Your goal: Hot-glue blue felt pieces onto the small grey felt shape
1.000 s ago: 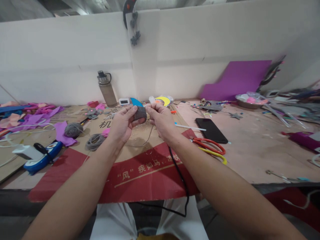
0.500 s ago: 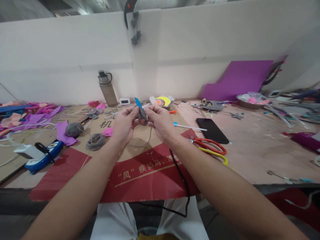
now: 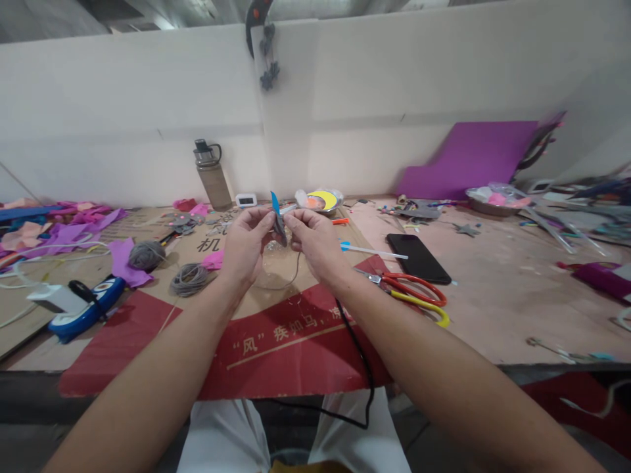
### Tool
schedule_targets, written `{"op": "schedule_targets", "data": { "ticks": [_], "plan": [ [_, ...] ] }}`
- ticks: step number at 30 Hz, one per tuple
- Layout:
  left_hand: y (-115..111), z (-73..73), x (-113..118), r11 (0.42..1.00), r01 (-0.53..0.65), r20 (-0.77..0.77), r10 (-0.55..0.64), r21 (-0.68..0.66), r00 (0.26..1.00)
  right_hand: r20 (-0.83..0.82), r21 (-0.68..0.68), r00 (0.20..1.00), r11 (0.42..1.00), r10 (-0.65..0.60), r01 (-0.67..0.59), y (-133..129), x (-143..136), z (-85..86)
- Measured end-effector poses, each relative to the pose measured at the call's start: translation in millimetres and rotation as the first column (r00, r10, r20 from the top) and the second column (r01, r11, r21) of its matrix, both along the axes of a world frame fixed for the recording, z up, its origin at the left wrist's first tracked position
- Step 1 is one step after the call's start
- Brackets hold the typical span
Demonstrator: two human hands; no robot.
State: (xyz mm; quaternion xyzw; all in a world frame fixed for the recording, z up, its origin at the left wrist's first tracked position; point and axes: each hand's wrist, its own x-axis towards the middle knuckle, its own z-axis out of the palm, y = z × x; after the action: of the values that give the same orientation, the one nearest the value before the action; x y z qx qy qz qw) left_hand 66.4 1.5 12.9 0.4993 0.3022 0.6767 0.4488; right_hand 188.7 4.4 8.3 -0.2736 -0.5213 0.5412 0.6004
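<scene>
My left hand (image 3: pixel 249 243) pinches a small dark grey piece (image 3: pixel 280 230) with a blue pointed strip (image 3: pixel 275 201) standing up from it. Close on its right, my right hand (image 3: pixel 315 240) has its thumb and fingertips pressed together at the piece's edge; what they pinch is too small to make out. A thin grey yarn (image 3: pixel 296 269) hangs below my right fingers and curves over the cardboard (image 3: pixel 276 299). Two balls of grey yarn, one upper (image 3: pixel 146 255) and one lower (image 3: pixel 190 280), lie left of my hands.
Red scissors (image 3: pixel 414 286), yellow-handled scissors (image 3: pixel 434 312) and a black phone (image 3: pixel 419 258) lie at the right. A bottle (image 3: pixel 213 177) stands by the back wall. A power strip (image 3: pixel 89 309) is at the left, a purple sheet (image 3: pixel 473 161) at the back right.
The grey piece has turned, showing a narrower side, and the blue strip now stands more upright. My right fingertips have shifted slightly on the piece.
</scene>
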Motion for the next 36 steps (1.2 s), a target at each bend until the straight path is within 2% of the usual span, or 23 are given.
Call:
{"op": "schedule_targets", "data": {
  "ticks": [7,18,28,36],
  "plan": [
    [-1.9,1.5,1.4,0.999,0.025,-0.02,-0.025,0.024,0.999,-0.075,-0.023,0.997,1.0,0.012,-0.014,3.0,1.0,-0.6],
    [-5.2,0.3,1.7,1.0,-0.015,-0.105,0.014,-0.002,0.994,-0.034,-0.028,0.999,1.0,-0.014,0.013,1.9,0.6,-0.9],
    [-1.3,-4.5,-1.1,0.981,-0.12,-0.208,0.15,0.15,0.967,0.011,0.027,0.998,0.998,-0.055,0.055,2.1,2.3,-2.1],
    [-3.8,-3.1,-1.8,0.977,-0.154,-0.226,0.185,0.149,0.956,-0.014,0.046,0.996,0.995,-0.085,0.086,-0.4,1.7,-0.8]
  ]
}}
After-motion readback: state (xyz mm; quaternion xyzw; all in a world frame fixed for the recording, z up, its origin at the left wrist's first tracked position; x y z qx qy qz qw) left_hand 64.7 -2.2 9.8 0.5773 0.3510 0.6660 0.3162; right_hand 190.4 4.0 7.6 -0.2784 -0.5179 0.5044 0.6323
